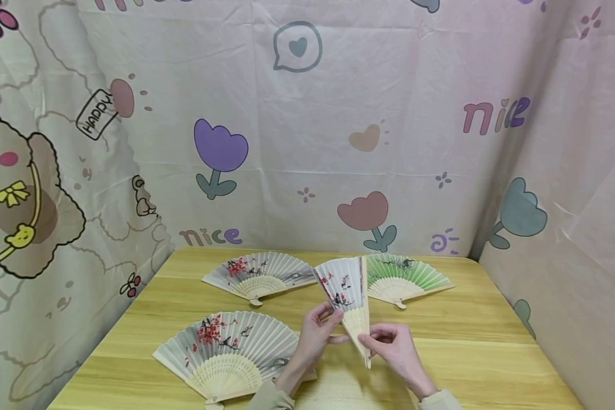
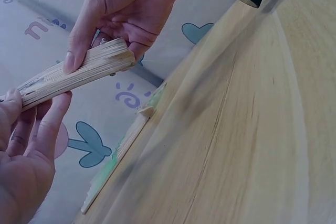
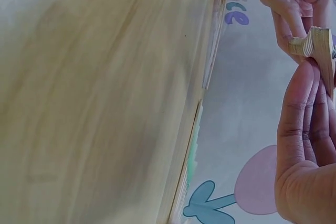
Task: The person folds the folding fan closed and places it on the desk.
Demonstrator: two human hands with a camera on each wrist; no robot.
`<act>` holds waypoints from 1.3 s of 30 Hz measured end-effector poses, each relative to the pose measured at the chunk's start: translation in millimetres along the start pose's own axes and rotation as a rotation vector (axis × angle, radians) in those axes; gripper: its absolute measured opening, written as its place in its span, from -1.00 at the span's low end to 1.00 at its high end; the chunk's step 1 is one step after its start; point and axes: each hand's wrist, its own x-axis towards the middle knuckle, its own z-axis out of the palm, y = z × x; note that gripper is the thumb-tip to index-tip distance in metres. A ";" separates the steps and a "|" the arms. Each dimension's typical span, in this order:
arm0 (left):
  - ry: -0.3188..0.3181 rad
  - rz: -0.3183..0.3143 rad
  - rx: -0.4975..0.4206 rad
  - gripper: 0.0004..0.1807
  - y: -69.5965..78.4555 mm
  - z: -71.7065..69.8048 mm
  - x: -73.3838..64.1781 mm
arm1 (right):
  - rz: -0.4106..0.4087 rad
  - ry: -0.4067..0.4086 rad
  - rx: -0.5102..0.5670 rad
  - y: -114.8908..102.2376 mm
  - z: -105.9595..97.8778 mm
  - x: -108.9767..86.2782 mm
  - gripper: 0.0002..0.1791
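A white folding fan (image 1: 349,293) with red blossoms and dark birds is raised over the table, spread only to a narrow wedge. My left hand (image 1: 315,333) pinches its left side, thumb on the front near where cloth meets ribs. Lower down, the thumb and fingers of my right hand (image 1: 396,348) grip the ribs near the pivot end. From the left wrist, the stacked bamboo ribs (image 2: 79,72) show edge-on between both hands. The right wrist view has the fan's pivot end (image 3: 320,43) just above the right hand's fingertips (image 3: 307,77).
A grey blossom fan (image 1: 236,350) lies spread at the table's front left, partly behind the left forearm. Another grey fan (image 1: 266,276) lies at the back left, and a green fan (image 1: 407,279) at the back right. Printed cloth (image 1: 307,114) hangs behind the wooden table (image 1: 471,353).
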 end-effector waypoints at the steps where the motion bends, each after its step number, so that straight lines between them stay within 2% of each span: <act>1: 0.000 0.000 0.001 -0.53 -0.4 -0.4 0.0 | -0.005 -0.005 0.001 0.3 0.0 -0.1 -0.81; 10: 0.025 -0.036 0.004 -0.55 -2.3 -0.8 0.8 | -0.031 -0.033 0.011 1.8 0.6 -0.7 -0.83; 19: 0.014 -0.042 0.005 -0.51 0.6 1.2 0.0 | -0.062 -0.051 0.002 2.6 0.5 -0.6 -0.85; 25: 0.023 -0.049 0.002 -0.53 0.5 2.3 0.0 | -0.026 -0.046 -0.043 2.4 0.4 0.2 -0.88; 30: 0.012 -0.044 0.015 -0.52 0.1 2.9 0.4 | -0.032 -0.056 -0.061 3.2 -0.3 0.0 -0.89; 39: 0.008 -0.068 0.014 -0.47 -0.7 3.4 2.6 | -0.043 -0.117 -0.081 6.0 -3.1 1.4 -0.84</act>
